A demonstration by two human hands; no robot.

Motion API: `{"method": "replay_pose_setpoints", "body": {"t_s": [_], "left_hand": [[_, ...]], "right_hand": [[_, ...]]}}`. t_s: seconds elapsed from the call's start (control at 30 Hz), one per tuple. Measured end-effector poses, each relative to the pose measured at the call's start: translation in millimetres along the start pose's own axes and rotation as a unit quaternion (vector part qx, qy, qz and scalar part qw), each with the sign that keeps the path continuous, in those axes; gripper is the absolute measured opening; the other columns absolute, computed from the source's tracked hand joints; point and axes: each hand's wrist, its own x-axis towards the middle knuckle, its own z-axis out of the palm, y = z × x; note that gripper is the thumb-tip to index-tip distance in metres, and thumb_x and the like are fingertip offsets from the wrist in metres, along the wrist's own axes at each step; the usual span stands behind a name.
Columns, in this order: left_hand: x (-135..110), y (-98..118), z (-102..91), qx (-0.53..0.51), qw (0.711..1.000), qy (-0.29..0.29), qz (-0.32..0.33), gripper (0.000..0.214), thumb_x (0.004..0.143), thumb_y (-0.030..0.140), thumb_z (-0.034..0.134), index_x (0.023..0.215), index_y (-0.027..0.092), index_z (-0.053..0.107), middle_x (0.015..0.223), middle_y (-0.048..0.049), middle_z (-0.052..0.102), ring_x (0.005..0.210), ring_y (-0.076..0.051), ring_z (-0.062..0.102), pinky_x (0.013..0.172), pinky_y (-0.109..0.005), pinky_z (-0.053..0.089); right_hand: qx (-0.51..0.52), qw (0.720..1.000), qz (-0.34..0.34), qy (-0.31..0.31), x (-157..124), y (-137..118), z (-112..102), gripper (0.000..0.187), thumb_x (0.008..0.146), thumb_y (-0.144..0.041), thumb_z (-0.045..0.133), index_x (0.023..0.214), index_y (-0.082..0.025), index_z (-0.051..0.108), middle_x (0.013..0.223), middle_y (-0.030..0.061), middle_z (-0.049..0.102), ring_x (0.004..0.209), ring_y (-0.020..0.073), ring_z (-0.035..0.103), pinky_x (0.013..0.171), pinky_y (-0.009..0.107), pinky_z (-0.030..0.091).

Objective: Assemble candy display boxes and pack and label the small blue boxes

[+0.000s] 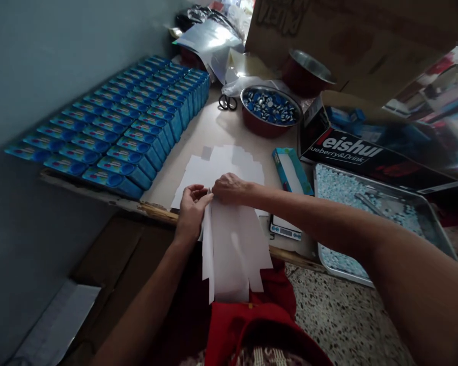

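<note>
A white cut-out carton blank (229, 249) hangs over the front edge of the table, toward my lap. My left hand (193, 208) pinches its upper left edge between thumb and fingers. Close beside it, my right hand (229, 189) is closed at the blank's top edge, its fingertips mostly hidden behind the knuckles. Beneath and beyond both hands lie more flat white blanks (232, 160), spread on the table. An open blue carton (292, 173) lies to the right of the blanks, and a small digital scale (286, 230) sits partly under my right forearm.
Rows of blue boxes (130, 127) line the left side. Black scissors (228, 102) lie near a red bowl (270, 112) of small wrapped pieces. At right stand a metal tray (366, 218) of pale blue pieces and a black printed box (359, 147). Large cardboard (347, 46) rises behind.
</note>
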Motion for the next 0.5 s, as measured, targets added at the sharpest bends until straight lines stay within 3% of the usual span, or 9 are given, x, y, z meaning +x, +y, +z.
{"method": "replay_pose_setpoints", "body": {"t_s": [0.07, 0.2, 0.27, 0.33, 0.4, 0.43, 0.5], "left_hand": [[-23.1, 5.1, -27.2, 0.006, 0.999, 0.009, 0.035, 0.033, 0.083, 0.034, 0.07, 0.109, 0.021, 0.054, 0.11, -0.0072, 0.066, 0.105, -0.022, 0.063, 0.091, -0.034, 0.05], [-59.4, 12.9, -101.4, 0.119, 0.985, 0.092, 0.079, 0.028, 0.083, 0.041, 0.073, 0.099, 0.023, 0.06, 0.097, -0.0021, 0.066, 0.092, -0.02, 0.064, 0.081, -0.031, 0.052], [-71.4, 7.5, -139.7, 0.176, 0.975, 0.124, 0.061, 0.029, 0.081, 0.045, 0.074, 0.098, 0.024, 0.063, 0.093, -0.0009, 0.067, 0.086, -0.02, 0.063, 0.076, -0.03, 0.052], [-82.3, -5.1, -168.0, 0.198, 0.967, 0.157, 0.035, 0.032, 0.08, 0.048, 0.075, 0.097, 0.023, 0.066, 0.092, -0.0008, 0.067, 0.086, -0.02, 0.062, 0.076, -0.03, 0.051], [-91.9, -21.2, -178.5, 0.175, 0.965, 0.194, 0.022, 0.037, 0.078, 0.052, 0.076, 0.097, 0.022, 0.066, 0.092, -0.0013, 0.067, 0.087, -0.019, 0.063, 0.078, -0.03, 0.052], [-95.4, -28.7, -176.3, 0.15, 0.968, 0.203, 0.018, 0.041, 0.076, 0.053, 0.076, 0.099, 0.021, 0.065, 0.092, -0.0016, 0.066, 0.086, -0.019, 0.063, 0.079, -0.03, 0.052], [-97.2, -38.3, -158.5, 0.097, 0.976, 0.196, 0.011, 0.052, 0.073, 0.057, 0.078, 0.106, 0.02, 0.061, 0.094, -0.0021, 0.065, 0.083, -0.018, 0.064, 0.076, -0.031, 0.053]], "right_hand": [[-0.017, 1.0, 0.011, -0.004, -0.9, -4.8, -0.2, 0.009, 0.082, -0.014, 0.067, 0.084, -0.016, 0.075, 0.086, 0.0114, 0.074, 0.092, 0.0244, 0.068, 0.079, 0.034, 0.046], [-0.052, 0.998, 0.03, -0.019, -5.2, 6.3, -18.4, 0.015, 0.075, -0.012, 0.07, 0.088, -0.014, 0.077, 0.095, 0.0128, 0.075, 0.093, 0.0267, 0.069, 0.076, 0.033, 0.047], [-0.03, 0.994, 0.092, -0.052, -19.5, 17.6, -29.3, 0.009, 0.076, -0.019, 0.071, 0.08, -0.012, 0.076, 0.083, 0.0113, 0.075, 0.082, 0.025, 0.071, 0.07, 0.031, 0.048], [0.039, 0.969, 0.208, -0.127, -48.7, 25.5, -35.2, 0.025, 0.084, -0.029, 0.067, 0.068, -0.011, 0.072, 0.067, 0.0098, 0.072, 0.068, 0.0212, 0.07, 0.065, 0.029, 0.049], [0.158, 0.919, 0.288, -0.218, -90.0, 26.6, -36.5, 0.045, 0.091, -0.048, 0.061, 0.065, -0.012, 0.068, 0.064, 0.0093, 0.071, 0.057, 0.0176, 0.067, 0.06, 0.028, 0.051], [0.211, 0.894, 0.295, -0.262, -111.9, 24.6, -37.1, 0.053, 0.09, -0.059, 0.059, 0.067, -0.013, 0.067, 0.063, 0.009, 0.071, 0.053, 0.0167, 0.065, 0.057, 0.028, 0.051], [0.295, 0.866, 0.237, -0.327, -147.8, 17.9, -41.9, 0.064, 0.086, -0.075, 0.055, 0.073, -0.014, 0.068, 0.061, 0.0077, 0.07, 0.049, 0.0154, 0.061, 0.053, 0.027, 0.049]]}}
